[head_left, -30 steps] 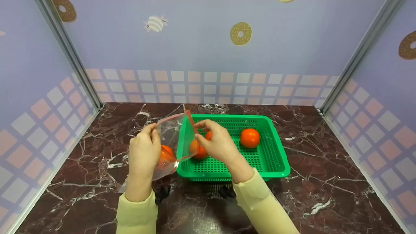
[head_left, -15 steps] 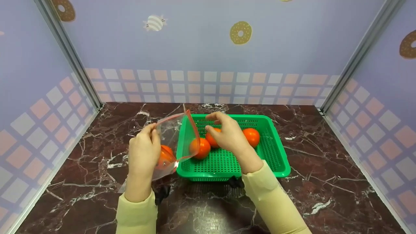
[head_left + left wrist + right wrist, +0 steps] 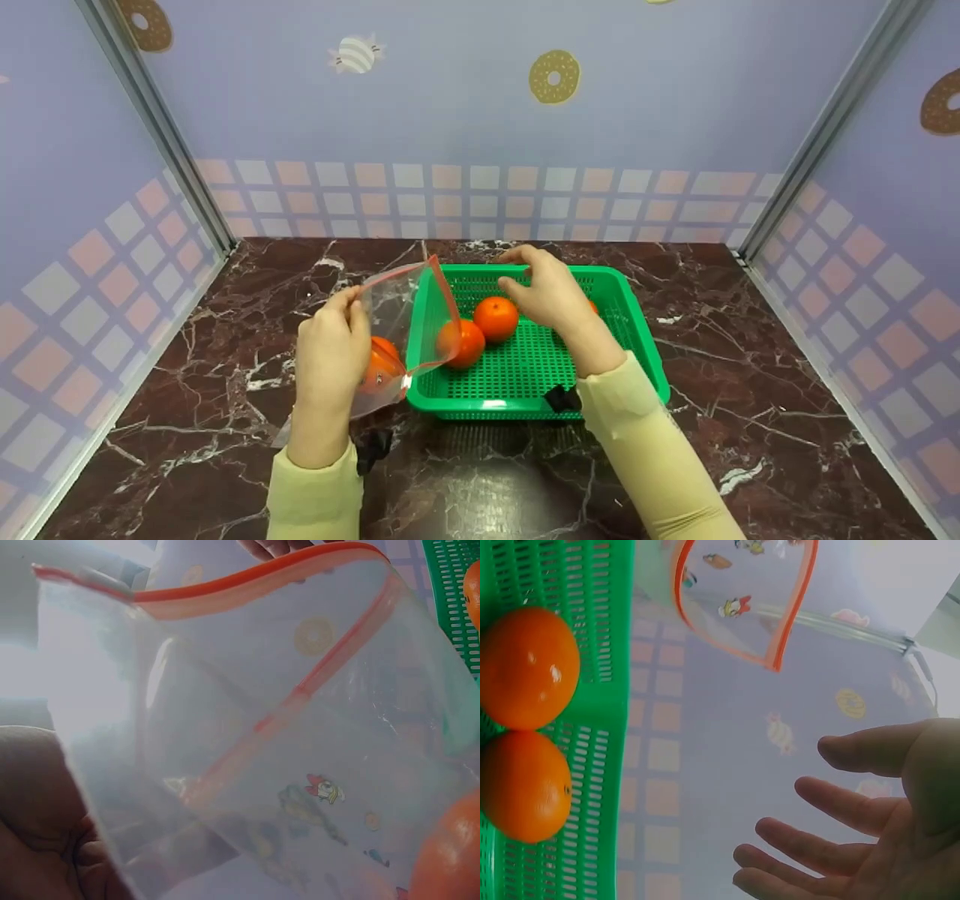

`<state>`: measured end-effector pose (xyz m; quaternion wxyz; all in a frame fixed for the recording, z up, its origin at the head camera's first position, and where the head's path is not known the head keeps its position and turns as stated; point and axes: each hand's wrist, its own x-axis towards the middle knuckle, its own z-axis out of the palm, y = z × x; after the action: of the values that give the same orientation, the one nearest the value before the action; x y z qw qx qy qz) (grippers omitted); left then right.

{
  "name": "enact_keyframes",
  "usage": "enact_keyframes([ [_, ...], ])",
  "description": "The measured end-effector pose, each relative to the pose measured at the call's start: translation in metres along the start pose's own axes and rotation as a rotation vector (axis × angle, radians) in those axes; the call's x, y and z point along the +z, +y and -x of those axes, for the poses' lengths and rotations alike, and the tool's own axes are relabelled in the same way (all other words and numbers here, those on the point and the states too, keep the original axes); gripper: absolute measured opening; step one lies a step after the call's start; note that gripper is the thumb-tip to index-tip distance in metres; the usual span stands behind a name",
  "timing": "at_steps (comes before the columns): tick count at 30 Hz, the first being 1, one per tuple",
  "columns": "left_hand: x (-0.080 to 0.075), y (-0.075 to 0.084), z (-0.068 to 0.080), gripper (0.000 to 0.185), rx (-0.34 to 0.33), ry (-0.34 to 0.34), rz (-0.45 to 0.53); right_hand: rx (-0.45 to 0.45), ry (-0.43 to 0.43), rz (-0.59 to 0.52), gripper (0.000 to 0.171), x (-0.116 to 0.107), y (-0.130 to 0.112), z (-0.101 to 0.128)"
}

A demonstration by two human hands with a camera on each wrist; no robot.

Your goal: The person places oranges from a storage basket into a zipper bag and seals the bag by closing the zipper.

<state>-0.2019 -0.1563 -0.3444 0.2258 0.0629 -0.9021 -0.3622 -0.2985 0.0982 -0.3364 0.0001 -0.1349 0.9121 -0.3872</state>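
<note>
My left hand [image 3: 330, 352] pinches the edge of a clear zip bag [image 3: 394, 300] with a red seal strip and small printed figures. The bag's mouth gapes open toward the right, and an orange [image 3: 382, 365] lies inside it. Over a green plastic basket [image 3: 517, 405] hovers my right hand [image 3: 551, 294], holding nothing; its spread fingers [image 3: 829, 847] show in the right wrist view. Two oranges, a front one [image 3: 465, 345] and a rear one [image 3: 496, 320], touch in the basket's left part. A third orange [image 3: 593, 307] is mostly hidden behind the right hand.
The basket stands on a dark red marbled tabletop [image 3: 750, 375], its left rim behind the bag's mouth. Lilac panels [image 3: 465, 97] with printed sweets and checks enclose the back and both sides.
My right hand has let go of the bag's red edge and moved right and slightly away, over the basket. It now covers most of the rightmost orange. The left hand and bag stay in place.
</note>
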Motion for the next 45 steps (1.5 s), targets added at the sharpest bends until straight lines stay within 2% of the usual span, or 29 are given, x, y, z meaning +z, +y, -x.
enact_keyframes([
  [8,0.000,-0.001,0.001,0.036,-0.002,0.011,-0.006,0.068,-0.054,0.069,0.042,-0.009,0.016,-0.016],
  [20,-0.001,-0.001,0.000,0.036,0.002,0.004,0.005,0.191,-0.106,0.102,0.046,-0.019,0.042,-0.032],
  [28,0.001,-0.001,0.000,0.035,0.016,0.027,0.006,0.259,-0.160,0.200,0.051,-0.023,0.060,-0.044],
  [34,0.001,-0.002,0.000,0.035,0.018,0.016,0.007,0.307,-0.215,0.263,0.056,-0.021,0.073,-0.051],
  [45,0.002,-0.003,0.000,0.035,0.024,0.012,0.018,0.348,-0.207,0.336,0.057,-0.018,0.093,-0.055],
])
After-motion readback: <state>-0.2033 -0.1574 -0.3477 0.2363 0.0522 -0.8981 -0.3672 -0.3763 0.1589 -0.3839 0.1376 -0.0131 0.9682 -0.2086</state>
